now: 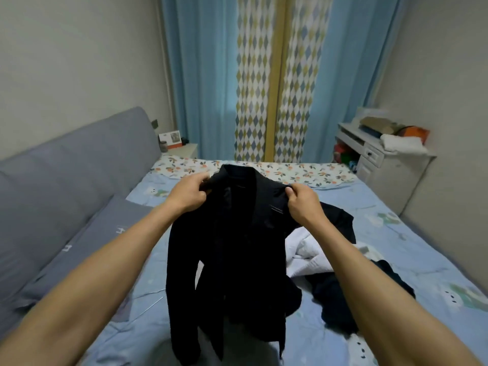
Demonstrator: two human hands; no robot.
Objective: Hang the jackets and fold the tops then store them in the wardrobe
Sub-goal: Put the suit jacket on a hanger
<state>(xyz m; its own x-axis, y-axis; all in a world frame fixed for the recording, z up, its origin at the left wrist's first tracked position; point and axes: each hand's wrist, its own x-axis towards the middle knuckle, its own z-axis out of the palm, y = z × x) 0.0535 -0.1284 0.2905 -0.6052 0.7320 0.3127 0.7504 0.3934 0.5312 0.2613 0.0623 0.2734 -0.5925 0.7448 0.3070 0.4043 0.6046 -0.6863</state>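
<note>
Jacket (pixel 232 249), black, hung in the air over the bed (pixel 137 320), held up by both shoulders w/ hem nearest the camera and collar farthest.

Risks, as a judgement: no hanger showed anywhere, so the person would likely have to free one hand to get it; w/ only one pinch left, the jacket could slump or slide off onto the bed and crease. Heavy cloth on a thin pinch could also slip. The dangling sleeve might snag the pile below when the jacket gets carried off.

Left hand (pixel 188 192) gripped the left shoulder seam, fingers (pixel 204 178) curled tight on the cloth. Right hand (pixel 303 202) pinched the right shoulder, thumb pressed against curled fingers (pixel 289 192) w/ fabric between. Neither hand was slack.

Behind the jacket, to the right on the bed, lay a crumpled white top (pixel 306 252) and dark clothes (pixel 335 294), touching each other, not yet folded. Farther back: floral pillow (pixel 303 171), then a white desk (pixel 369 154) w/ clutter, and blue curtains (pixel 200 75). Wardrobe not in view.
</note>
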